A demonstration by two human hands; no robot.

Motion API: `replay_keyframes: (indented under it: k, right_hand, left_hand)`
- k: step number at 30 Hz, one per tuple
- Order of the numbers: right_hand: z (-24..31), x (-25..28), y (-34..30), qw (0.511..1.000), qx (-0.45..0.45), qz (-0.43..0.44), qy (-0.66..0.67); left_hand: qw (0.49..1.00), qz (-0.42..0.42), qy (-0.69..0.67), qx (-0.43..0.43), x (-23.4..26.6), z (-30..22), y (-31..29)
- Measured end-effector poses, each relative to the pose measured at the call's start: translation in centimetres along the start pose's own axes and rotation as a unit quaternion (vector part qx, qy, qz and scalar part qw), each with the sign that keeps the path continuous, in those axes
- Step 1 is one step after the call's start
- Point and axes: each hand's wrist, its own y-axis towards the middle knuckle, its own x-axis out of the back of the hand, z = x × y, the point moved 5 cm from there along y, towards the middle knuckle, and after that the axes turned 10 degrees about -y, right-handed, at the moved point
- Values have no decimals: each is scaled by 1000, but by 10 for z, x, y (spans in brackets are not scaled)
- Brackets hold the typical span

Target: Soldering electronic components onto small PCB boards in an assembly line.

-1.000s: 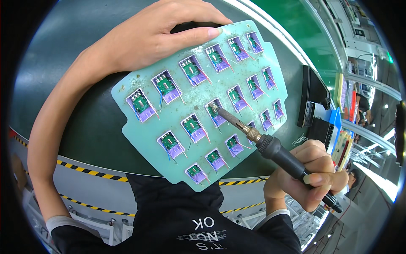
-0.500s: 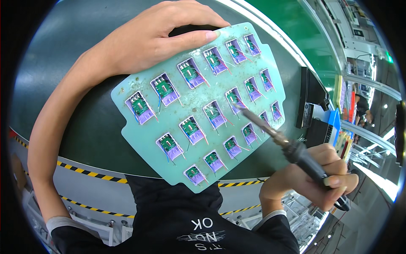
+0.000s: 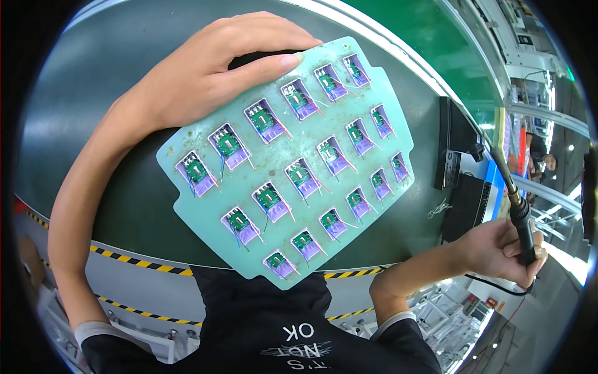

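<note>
My left hand [image 3: 212,81] grips the upper left edge of a pale green fixture plate [image 3: 258,165], its thumb lying along the near face and the fingers over the far edge. The plate is tilted. Rows of slots in it hold small purple housings with green circuit boards [image 3: 302,177]; thin red and blue wires stick out of them. Off to the right, my right hand [image 3: 507,252] is closed round the black handle of a soldering iron [image 3: 522,227]. Its metal shaft points upward, away from the plate, and a dark cable trails below the hand.
Beneath the plate lies a dark green work table [image 3: 124,206] with yellow-black striped tape [image 3: 140,260] along its near edge. Black boxes [image 3: 464,206] and a blue bin [image 3: 495,187] stand at its right end, near some loose wire scraps [image 3: 440,209]. A person [image 3: 545,165] is in the background.
My right hand has drawn the soldering iron from over the plate out to the right, and its shaft now points upward. The plate and my left hand have shifted slightly left and down.
</note>
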Motion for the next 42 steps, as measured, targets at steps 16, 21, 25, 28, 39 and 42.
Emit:
replay_keyframes:
  k: [16, 21, 25, 28, 39, 42]
  right_hand:
    - [-23, 8, 1, 999, -43, -17, -16]
    - [-37, 19, 5, 994, -88, 15, 58]
    - [-40, 14, 2, 994, -104, 0, 47]
    - [-40, 8, 2, 991, -100, 34, 78]
    - [-13, -52, -17, 992, -12, 100, 79]
    - [-14, -57, -17, 987, -29, 125, 95]
  left_hand:
    - [1000, -16, -8, -10, -7, 7, 1]
    - [1000, -30, -3, -4, -9, 6, 0]
    - [999, -34, 5, -6, -13, 5, -1]
    - [999, -44, 6, -11, -14, 5, -1]
    - [999, -41, 8, 12, -15, 5, 1]
    - [999, -39, 12, 11, -15, 4, 1]
